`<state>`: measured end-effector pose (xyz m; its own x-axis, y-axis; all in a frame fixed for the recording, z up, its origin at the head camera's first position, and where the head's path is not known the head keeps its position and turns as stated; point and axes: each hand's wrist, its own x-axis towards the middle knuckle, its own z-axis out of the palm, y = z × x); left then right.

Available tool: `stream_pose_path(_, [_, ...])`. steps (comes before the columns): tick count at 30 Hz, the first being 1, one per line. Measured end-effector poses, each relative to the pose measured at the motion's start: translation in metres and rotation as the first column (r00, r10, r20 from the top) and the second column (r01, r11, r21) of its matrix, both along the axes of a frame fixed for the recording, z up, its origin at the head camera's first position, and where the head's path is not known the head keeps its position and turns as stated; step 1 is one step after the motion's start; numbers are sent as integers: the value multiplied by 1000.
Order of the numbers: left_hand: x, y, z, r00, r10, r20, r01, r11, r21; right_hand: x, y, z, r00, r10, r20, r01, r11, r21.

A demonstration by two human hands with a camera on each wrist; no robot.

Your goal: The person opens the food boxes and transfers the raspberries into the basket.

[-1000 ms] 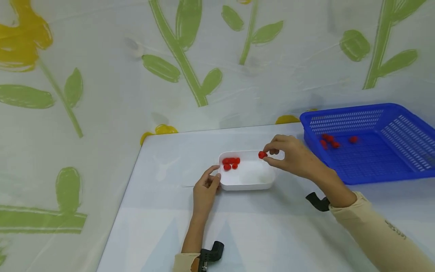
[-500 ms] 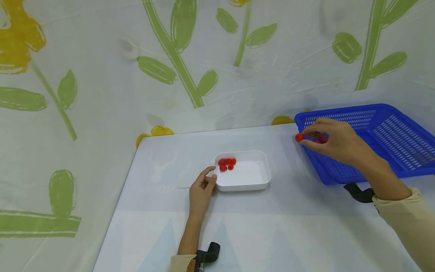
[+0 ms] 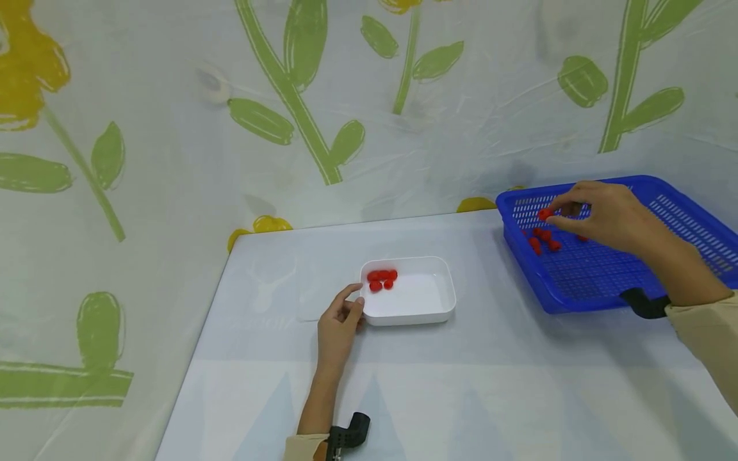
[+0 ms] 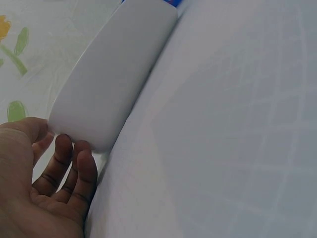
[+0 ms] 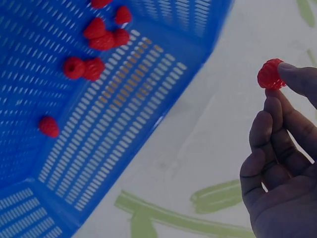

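My right hand point(image 3: 614, 214) pinches one red raspberry point(image 3: 544, 214) between thumb and fingertips, over the left side of the blue basket point(image 3: 553, 304). In the right wrist view, this raspberry point(image 5: 270, 74) shows its bumpy skin at the tips of thumb and index finger. Several more raspberries point(image 5: 94, 69) lie inside the basket. At the left end of a shallow white tray point(image 3: 423, 291), my left hand point(image 3: 336, 330) holds the rim and side wall with bent fingers. Grouped in that end of the tray are several raspberries point(image 3: 376, 286).
The tray and basket stand on a white table point(image 3: 271, 339) with pale blue triangles. Behind it hangs a light sheet point(image 3: 190, 160) printed with green stems and yellow flowers. Some distance of tabletop separates tray from basket, whose slotted walls rise higher than the tray's.
My right hand has carried the pinched raspberry from above the tray's right end rightward over the basket. My left hand stays at the tray; the view has shifted slightly.
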<state>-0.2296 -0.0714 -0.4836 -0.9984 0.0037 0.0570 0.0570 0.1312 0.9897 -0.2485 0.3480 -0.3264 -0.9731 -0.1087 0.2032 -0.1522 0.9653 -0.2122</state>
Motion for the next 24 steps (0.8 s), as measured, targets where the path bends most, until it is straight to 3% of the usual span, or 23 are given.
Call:
stream_pose_path(17, [0,1,0,1000,0,23,0,1000,-3,-32,26,-13,986,45,161,-50,998,27])
stream_pose_path(24, [0,2,2,1000,1,15,-1,1000,-12,-42,32,-18,981,71,181,-79,996,36])
